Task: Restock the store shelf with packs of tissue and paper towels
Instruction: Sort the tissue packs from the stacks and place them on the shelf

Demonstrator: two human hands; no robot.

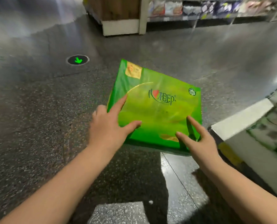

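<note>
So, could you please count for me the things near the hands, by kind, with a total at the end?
Green tissue pack, touched by both hands: 1
Hands, left hand and right hand: 2
Round floor marker with green arrow: 1
Shelf edge, white, at right: 1
Packs on the far shelves: too blurred to count
Total: 5

Green tissue pack point(155, 107), tilted, seemingly just above the dark floor point(37, 110)

The dark speckled polished floor point(37, 110) lies open to the left; on the right, a white shelf base point(241, 117) (quite near the green plastic tissue pack point(157, 101)) blocks passage.
</note>
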